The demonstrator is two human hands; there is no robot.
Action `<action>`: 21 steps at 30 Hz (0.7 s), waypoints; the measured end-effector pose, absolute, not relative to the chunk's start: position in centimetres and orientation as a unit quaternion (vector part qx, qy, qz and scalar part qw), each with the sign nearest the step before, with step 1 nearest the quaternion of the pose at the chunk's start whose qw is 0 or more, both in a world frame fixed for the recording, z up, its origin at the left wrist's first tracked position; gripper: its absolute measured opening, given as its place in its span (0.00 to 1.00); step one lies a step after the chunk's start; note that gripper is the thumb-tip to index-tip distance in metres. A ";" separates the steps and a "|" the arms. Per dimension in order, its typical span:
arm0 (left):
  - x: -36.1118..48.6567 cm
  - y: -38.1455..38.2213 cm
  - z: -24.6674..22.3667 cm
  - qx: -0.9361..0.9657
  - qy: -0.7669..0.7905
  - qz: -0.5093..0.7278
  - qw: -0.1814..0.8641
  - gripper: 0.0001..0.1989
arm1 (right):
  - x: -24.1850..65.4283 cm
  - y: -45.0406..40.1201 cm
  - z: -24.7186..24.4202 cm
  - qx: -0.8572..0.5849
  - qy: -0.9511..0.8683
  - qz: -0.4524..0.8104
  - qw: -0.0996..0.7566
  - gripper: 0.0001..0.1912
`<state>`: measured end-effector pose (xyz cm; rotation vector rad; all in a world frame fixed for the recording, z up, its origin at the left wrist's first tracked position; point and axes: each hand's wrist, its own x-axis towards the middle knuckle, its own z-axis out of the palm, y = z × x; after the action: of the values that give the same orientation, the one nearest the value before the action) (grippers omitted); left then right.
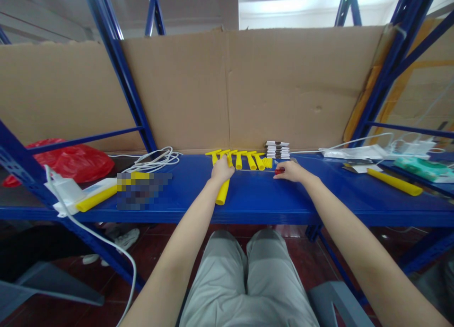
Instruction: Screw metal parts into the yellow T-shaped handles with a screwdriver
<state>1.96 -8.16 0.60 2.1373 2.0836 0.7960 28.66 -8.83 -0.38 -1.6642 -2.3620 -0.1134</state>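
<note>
one left hand (222, 169): its fingers gripped one yellow t-shaped plastic tool (222, 193), tubular end towards the front edge of the blue worktop (191, 194). one right hand (293, 170): its fingers grasped one small red object (280, 172), mostly hidden. also present, between and beyond the hands, lay matching yellow t-shaped plastic pieces (239, 161), beside a stack of flat white packets (278, 152).
</note>
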 end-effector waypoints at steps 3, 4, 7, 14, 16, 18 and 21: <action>2.0 -8.2 0.6 0.690 0.676 0.258 0.027 0.11 | 28.8 -8.5 -0.6 -0.563 -0.818 -0.015 0.117 0.10; 2.0 -8.2 0.6 0.689 0.676 0.259 0.027 0.11 | 28.8 -8.4 -0.7 -0.563 -0.819 -0.011 0.115 0.10; 2.0 -8.2 0.6 0.689 0.676 0.261 0.027 0.11 | 28.8 -8.3 -0.8 -0.561 -0.819 0.010 0.120 0.11; 2.0 -8.2 0.5 0.692 0.670 0.266 0.024 0.10 | 28.3 -8.8 -0.5 -0.569 -0.807 0.077 0.138 0.17; 2.0 -8.2 0.5 0.693 0.669 0.268 0.024 0.10 | 28.2 -9.0 -0.5 -0.575 -0.802 0.078 0.140 0.18; 2.0 -8.2 0.5 0.694 0.667 0.270 0.024 0.10 | 28.1 -9.0 -0.5 -0.578 -0.800 0.077 0.142 0.19; 2.0 -8.0 0.4 0.695 0.664 0.274 0.025 0.11 | 28.1 -8.8 -0.8 -0.572 -0.803 0.066 0.154 0.19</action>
<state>2.01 -8.05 0.37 2.1503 2.0539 0.8490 28.14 -8.81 -0.78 -1.6394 -2.3011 0.1893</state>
